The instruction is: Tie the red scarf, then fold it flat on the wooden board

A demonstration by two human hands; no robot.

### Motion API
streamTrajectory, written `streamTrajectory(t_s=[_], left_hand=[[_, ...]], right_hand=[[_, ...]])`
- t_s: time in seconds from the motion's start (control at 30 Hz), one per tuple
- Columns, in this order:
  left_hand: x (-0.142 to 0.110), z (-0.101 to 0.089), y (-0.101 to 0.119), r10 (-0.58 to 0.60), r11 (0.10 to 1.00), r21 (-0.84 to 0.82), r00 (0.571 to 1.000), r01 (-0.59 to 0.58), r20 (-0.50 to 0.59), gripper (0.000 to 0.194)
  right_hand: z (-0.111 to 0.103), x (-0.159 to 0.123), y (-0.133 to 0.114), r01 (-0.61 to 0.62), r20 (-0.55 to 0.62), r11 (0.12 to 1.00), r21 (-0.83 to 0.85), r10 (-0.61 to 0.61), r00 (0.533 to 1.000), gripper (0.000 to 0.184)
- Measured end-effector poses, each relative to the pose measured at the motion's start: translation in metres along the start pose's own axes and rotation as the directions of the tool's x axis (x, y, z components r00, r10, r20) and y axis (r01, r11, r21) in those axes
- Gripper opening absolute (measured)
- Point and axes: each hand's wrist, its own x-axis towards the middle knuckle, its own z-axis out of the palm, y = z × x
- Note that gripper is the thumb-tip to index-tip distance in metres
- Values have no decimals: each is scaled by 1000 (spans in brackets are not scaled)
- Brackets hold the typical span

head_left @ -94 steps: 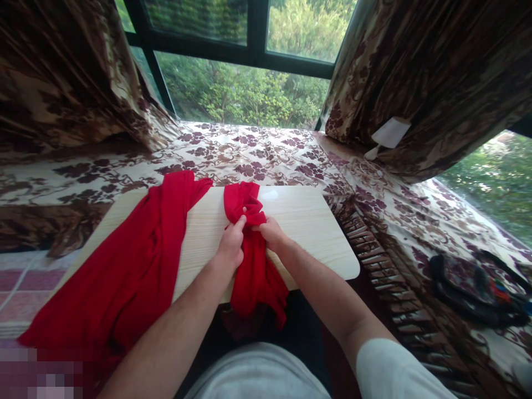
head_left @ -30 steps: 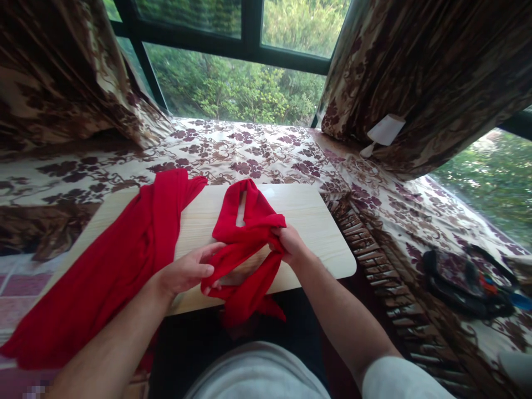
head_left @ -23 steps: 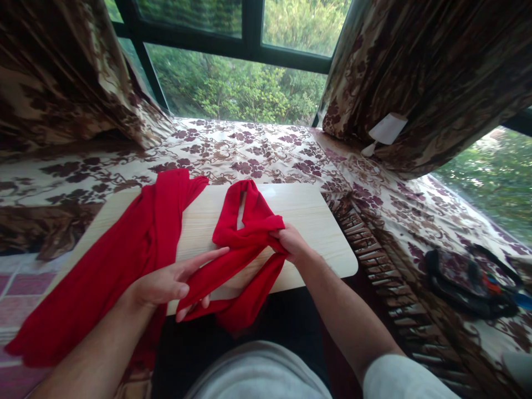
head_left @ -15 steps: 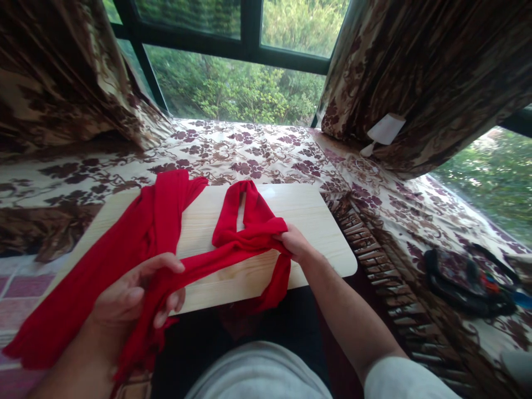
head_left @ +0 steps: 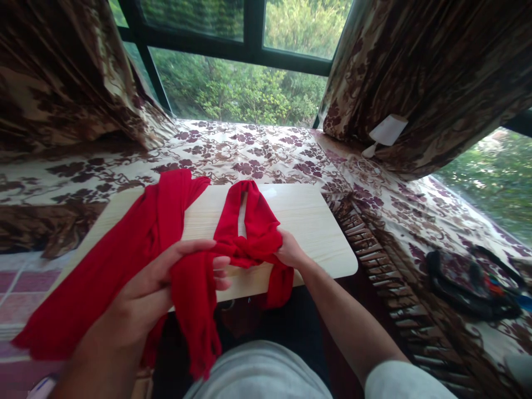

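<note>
A red scarf (head_left: 260, 216) lies looped on a pale wooden board (head_left: 307, 221), with a narrow gap inside the loop. My right hand (head_left: 290, 249) is closed on its gathered crossing at the loop's right side; one tail drops over the board's near edge below that hand. The other tail, fringed at the end, runs through my left hand (head_left: 178, 277), pinched between thumb and fingers, and hangs down toward my lap. More red cloth (head_left: 120, 249) lies folded across the board's left side and hangs past its edge; whether it joins the scarf I cannot tell.
Behind the board is a ledge with a floral cloth (head_left: 249, 149), below a window. Patterned curtains (head_left: 399, 61) hang on both sides. A small white lamp (head_left: 388, 130) stands at the right back, and a black bag (head_left: 461, 288) lies at the far right.
My left hand has moved right and closer to the loop with the fringed tail, which was stretched out and is now slack and hanging. My right hand stays nearly in place on the crossing.
</note>
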Motion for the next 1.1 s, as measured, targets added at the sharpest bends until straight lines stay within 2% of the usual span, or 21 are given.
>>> streamTrajectory(t_s=[0.07,0.1,0.13,0.17,0.23,0.33,0.4,0.43,0.47,0.53,0.57,0.6,0.73,0.83,0.9,1.0,1.1], left_hand=[[38,24,1,163,983,84,986,-165,31,37],[60,33,-2,196,969,155,981,-194,0,27],[81,41,-6,152,940,312,988,-136,-27,19],[101,46,-12,186,856,504,978,-114,-94,18],[130,50,-24,217,790,604,969,-105,-116,23],[145,47,-39,319,640,758,941,-130,-108,30],[142,43,-44,404,489,856,913,-168,-51,28],[139,41,-46,422,441,876,907,-194,-11,31],[135,41,-48,420,430,875,907,-224,26,39],[127,43,-53,391,470,841,917,-267,73,64],[124,44,-57,383,496,824,921,-275,77,72],[122,46,-60,388,515,812,919,-275,65,72],[124,45,-65,424,530,809,906,-252,5,27],[135,37,-56,374,589,773,927,-235,-3,8],[143,32,-49,302,723,664,952,-193,-52,10],[149,27,-43,166,927,351,983,-130,-75,16],[150,24,-41,39,992,121,999,-42,21,23]], right_hand=[[1,-2,0,4,-4,999,-43,-4,1000,21],[1,-2,0,13,-5,998,-55,-13,1000,22],[2,-3,-1,24,-3,998,-61,-24,1000,23],[2,-3,-1,37,-2,997,-62,-37,999,24],[2,-4,-3,60,-4,997,-46,-60,998,24],[3,-4,-5,74,-18,997,-21,-75,997,28],[3,-4,-5,54,-43,998,-32,-56,998,30],[4,-4,-4,36,-57,998,-46,-39,998,30],[4,-3,-4,18,-70,998,-61,-22,997,28],[6,-1,-3,-13,-99,995,-96,3,995,22],[7,1,-3,-23,-111,993,-116,10,994,19],[8,2,-3,-33,-124,990,-141,15,992,17],[14,6,-5,-61,-144,975,-213,30,989,17],[17,5,-6,-62,-163,981,-186,32,986,19],[18,3,-6,-62,-183,980,-191,27,983,18],[19,-1,-8,-91,-224,963,-254,33,974,18],[19,-1,-10,-168,-268,922,-349,74,961,23]])
